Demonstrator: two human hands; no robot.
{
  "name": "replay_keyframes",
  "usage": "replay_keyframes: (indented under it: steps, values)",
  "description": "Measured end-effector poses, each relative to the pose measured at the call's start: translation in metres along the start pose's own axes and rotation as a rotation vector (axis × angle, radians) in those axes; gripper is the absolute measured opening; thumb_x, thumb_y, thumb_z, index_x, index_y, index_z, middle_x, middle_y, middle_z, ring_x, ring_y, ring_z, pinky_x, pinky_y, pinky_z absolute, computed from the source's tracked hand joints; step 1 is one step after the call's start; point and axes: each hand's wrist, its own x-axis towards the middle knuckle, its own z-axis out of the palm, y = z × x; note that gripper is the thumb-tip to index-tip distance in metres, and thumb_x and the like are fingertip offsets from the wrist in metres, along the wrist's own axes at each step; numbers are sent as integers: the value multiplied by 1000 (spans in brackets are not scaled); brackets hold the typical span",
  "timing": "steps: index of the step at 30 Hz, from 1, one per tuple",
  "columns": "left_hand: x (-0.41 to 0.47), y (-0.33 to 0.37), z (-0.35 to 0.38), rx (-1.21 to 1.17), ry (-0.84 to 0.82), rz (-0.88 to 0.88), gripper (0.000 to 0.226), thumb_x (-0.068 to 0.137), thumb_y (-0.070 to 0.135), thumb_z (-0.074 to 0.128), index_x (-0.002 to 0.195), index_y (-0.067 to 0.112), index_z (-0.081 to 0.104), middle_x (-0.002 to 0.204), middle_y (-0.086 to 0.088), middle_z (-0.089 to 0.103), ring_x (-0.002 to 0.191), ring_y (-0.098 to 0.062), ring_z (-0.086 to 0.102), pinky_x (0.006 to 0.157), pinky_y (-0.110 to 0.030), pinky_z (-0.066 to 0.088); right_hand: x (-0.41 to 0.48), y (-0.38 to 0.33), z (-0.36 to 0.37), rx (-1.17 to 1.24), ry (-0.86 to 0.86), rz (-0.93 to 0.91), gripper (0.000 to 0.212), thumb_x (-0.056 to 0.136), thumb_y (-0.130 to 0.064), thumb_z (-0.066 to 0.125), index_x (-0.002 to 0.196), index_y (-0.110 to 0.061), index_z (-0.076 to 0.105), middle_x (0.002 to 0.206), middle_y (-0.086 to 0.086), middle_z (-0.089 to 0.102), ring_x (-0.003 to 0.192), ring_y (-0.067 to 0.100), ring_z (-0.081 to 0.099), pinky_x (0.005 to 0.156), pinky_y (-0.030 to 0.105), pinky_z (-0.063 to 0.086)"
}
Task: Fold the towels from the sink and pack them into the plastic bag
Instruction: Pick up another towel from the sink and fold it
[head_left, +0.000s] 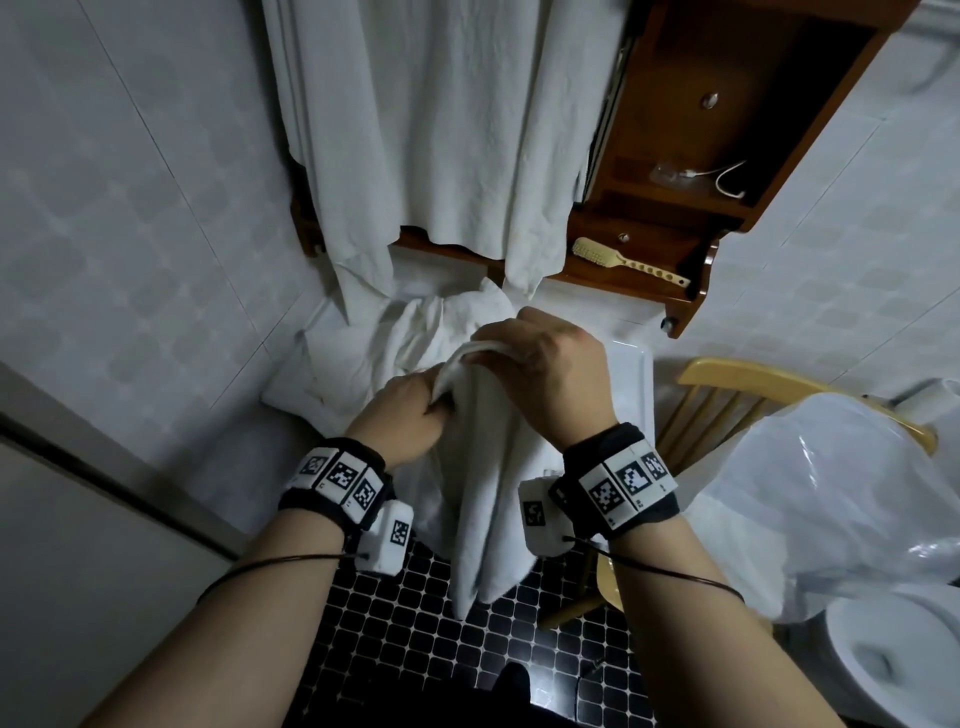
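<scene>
While it hangs down toward the black-tiled floor (415, 654), the white towel (488, 499) is bunched at its top between both hands. The left hand (410, 415) curls its fingers round the near fold, and the right hand (550, 374) grips the top edge just above it. Behind them, more towels (384, 338) lie heaped in the sink (632, 384). Well apart on the right, the plastic bag (831, 493) rests on a wooden chair (753, 378).
</scene>
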Motion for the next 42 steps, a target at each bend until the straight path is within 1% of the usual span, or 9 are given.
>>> replay_keyframes:
  steps: [8,10,15,20,25,28,33,38,42]
  values:
    - [-9,-9,0,80,158,-67,10,98,11,49,99,13,59,84,-19,63,87,-46,61,76,-47,52,-13,22,8,-153,-146,139,33,92,-60,66,89,-30,79,81,-6,73,75,23,69,55,37,53]
    - [-10,-15,-4,98,171,-137,21,97,13,51,109,9,68,97,-24,69,95,-47,60,79,-44,49,-21,26,18,-189,-225,197,35,93,-60,67,88,-27,77,80,-3,74,80,28,69,57,37,53]
    - [-17,-24,-12,143,102,-287,18,93,5,46,86,18,56,99,-18,64,97,-45,60,80,-40,46,-35,22,41,-274,-379,242,29,101,-50,61,101,-23,70,87,7,74,84,38,68,61,35,37]
    - [-18,-22,-26,115,178,-385,28,90,-3,41,108,10,59,124,-24,59,103,-43,56,95,-44,50,-57,-1,67,-121,-417,214,27,97,-15,61,118,-28,49,89,6,72,67,37,64,55,38,48]
    - [-21,-7,-44,66,297,-375,36,90,-5,44,108,9,73,115,-15,70,111,-39,63,84,-31,48,-69,-11,85,-144,-669,153,27,89,-8,64,94,-32,75,116,-4,59,84,29,69,70,35,52]
    - [-21,4,-53,-12,356,-320,38,83,-7,42,89,14,73,104,-12,72,102,-37,67,88,-42,59,-77,-22,99,-25,-740,211,45,85,-10,67,117,-41,70,116,-1,49,91,28,64,79,38,55]
    - [-21,16,-68,-26,398,-281,42,80,-6,40,77,22,70,98,-11,72,89,-33,70,76,-44,64,-88,-27,133,190,-843,249,66,70,-53,70,129,-23,63,104,6,55,106,25,51,85,40,55]
    - [-21,10,-82,14,458,-289,50,79,-9,39,72,26,74,97,-10,73,89,-32,68,73,-32,56,-98,-17,141,117,-959,362,84,72,-88,57,110,-14,65,94,7,69,90,28,67,82,43,57]
    - [-26,8,-77,75,481,-315,52,81,-11,42,76,25,80,99,-10,73,90,-32,66,74,-30,51,-101,1,124,-2,-949,386,98,70,-101,39,123,-23,64,92,7,74,95,29,70,84,44,57]
